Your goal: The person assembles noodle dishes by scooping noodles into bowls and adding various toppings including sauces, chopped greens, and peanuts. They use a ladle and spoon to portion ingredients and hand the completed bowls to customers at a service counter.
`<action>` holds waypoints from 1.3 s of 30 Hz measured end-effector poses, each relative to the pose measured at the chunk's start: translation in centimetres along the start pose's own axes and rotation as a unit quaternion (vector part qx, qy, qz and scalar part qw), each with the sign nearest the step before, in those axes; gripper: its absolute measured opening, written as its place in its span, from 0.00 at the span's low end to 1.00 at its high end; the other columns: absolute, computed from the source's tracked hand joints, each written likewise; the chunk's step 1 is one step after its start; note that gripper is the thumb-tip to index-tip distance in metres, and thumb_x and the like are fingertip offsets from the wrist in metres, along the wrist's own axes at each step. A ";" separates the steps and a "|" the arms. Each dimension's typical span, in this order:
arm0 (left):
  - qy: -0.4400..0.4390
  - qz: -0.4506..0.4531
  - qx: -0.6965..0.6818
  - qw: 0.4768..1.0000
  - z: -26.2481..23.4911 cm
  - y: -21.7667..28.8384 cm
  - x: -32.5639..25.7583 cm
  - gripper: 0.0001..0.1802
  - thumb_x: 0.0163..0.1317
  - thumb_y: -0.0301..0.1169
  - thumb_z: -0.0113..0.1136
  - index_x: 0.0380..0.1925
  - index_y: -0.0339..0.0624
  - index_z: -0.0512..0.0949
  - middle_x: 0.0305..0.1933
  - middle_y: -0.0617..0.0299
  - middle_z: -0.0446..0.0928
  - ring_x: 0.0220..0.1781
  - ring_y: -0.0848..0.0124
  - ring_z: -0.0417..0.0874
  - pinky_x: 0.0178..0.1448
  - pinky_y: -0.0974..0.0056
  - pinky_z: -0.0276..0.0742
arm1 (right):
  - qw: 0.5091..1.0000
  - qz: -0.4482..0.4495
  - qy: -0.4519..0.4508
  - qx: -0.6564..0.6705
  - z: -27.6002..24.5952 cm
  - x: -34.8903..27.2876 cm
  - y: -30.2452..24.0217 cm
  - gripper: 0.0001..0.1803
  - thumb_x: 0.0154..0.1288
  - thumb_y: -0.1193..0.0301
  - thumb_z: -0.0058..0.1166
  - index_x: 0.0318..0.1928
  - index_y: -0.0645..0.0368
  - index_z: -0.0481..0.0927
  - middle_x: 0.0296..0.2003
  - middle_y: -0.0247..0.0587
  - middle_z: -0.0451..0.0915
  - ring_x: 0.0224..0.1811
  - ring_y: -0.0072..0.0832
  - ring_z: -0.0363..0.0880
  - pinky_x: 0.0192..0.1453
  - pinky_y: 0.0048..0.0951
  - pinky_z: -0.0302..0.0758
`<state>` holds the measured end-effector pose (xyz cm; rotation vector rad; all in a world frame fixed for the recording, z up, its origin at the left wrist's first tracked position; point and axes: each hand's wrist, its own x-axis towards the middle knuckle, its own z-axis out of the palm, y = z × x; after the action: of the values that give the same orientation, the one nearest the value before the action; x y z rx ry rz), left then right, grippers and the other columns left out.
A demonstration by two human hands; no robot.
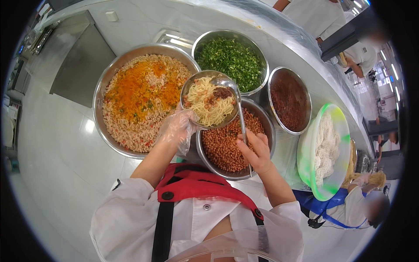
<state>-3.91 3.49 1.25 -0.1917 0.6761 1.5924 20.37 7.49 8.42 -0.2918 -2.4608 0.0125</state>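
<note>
My left hand [177,126], in a clear plastic glove, grips a metal bowl [185,97] by its near left side. Pale noodles [214,110] fill it, topped with dark red sauce and a few brown bits like peanuts. In my bare right hand [258,153] is a metal ladle [241,114], held by its long handle. The ladle's head rests over the bowl's far right side, partly covering the noodles. Directly beneath the bowl and my right hand stands a metal basin [272,139] of reddish-brown peanuts.
Left stands a large metal basin [98,105] of crumbly pale filling with orange topping. Beyond are a basin [266,72] of chopped greens and a pot [309,107] of dark red sauce. At right, a green-and-white plastic basin [304,159] holds white noodles. Co-workers [312,15] stand past the counter's edge.
</note>
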 end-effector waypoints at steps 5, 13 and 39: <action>0.065 0.017 0.039 0.997 0.1 0.7 0.3 0.35 0.47 0.11 0.42 0.59 0.43 0.54 0.52 0.45 0.69 0.48 0.53 0.77 0.45 0.50 0.79 | 0.997 0.023 0.072 0.016 0.8 1.9 2.2 0.14 0.46 0.82 0.56 0.38 0.60 0.79 0.41 0.50 0.78 0.37 0.32 0.77 0.41 0.30 0.68; 0.131 0.072 0.029 0.988 -2.0 2.7 0.1 0.29 0.43 0.11 0.45 0.50 0.38 0.60 0.32 0.57 0.71 0.31 0.66 0.73 0.45 0.51 0.78 | 0.981 0.182 0.031 0.065 8.7 3.1 18.2 0.05 0.56 0.79 0.50 0.35 0.61 0.77 0.32 0.42 0.78 0.33 0.36 0.75 0.39 0.32 0.69; -0.027 0.210 0.067 0.975 -4.6 3.3 -1.3 0.05 0.49 0.20 0.56 0.26 0.32 0.71 0.34 0.52 0.73 0.37 0.58 0.78 0.51 0.49 0.77 | 0.795 0.469 0.060 0.380 5.1 8.3 17.5 0.13 0.64 0.70 0.47 0.40 0.68 0.76 0.28 0.45 0.79 0.23 0.22 0.76 0.32 0.24 0.72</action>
<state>-8.05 0.01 -0.84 0.1028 0.8150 1.9373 14.50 26.64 8.08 -1.0475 -1.7387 1.3097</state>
